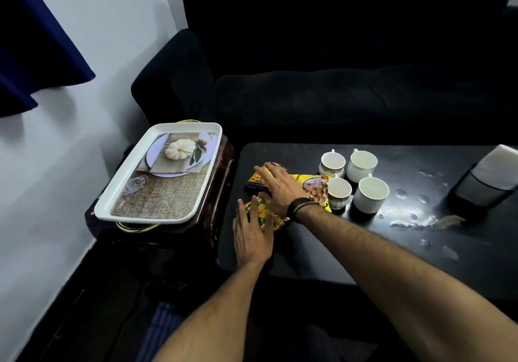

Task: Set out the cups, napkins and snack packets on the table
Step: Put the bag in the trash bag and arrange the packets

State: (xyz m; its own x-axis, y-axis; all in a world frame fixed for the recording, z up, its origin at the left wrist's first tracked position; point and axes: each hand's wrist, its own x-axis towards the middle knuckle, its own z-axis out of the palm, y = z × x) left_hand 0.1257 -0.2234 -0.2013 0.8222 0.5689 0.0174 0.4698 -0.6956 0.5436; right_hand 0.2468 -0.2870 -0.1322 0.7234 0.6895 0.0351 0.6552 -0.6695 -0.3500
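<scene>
Four white cups (353,181) grouped upright on black table (364,249), interiors appearing empty. White tray (157,174) with printed pumpkin picture set on dark side stand (221,165), left of table. Napkins (499,165) held in dark holder (476,193) at table's right edge. Yellow snack packets (314,190) laid near table's left end, touching nearest cup. Left hand (252,235) and right hand (280,190) laid flat on packets, fingers straight and slightly spread. Black sofa (336,67) placed behind table. Packet print not legible

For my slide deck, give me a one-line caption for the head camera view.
Both hands, left and right, rest flat on snack packets beside four cups on a black table.
</scene>
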